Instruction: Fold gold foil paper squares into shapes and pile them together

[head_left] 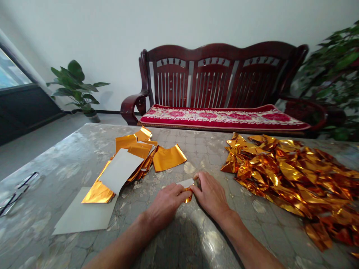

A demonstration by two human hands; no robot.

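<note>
Near the front middle of the table, my left hand (pixel 166 201) and my right hand (pixel 211 194) are closed on one small sheet of gold foil paper (pixel 186 183). Its pale back faces up, and a strip of shiny gold shows below my left fingers. The fingers cover much of the sheet, so its exact folds are hidden. To the left lies a loose stack of flat gold foil sheets (pixel 137 151), some with the grey-white side up. A single gold sheet (pixel 169 158) rests just beyond my hands. On the right spreads a big heap of folded gold foil pieces (pixel 280 172).
A patterned cover lies over the table (pixel 157 239). Larger pale sheets (pixel 86 215) lie at the left, and eyeglasses (pixel 19 190) sit near the left edge. Behind stands a dark wooden bench (pixel 211 82) with a red cushion (pixel 224 116), with potted plants (pixel 77 87) to either side.
</note>
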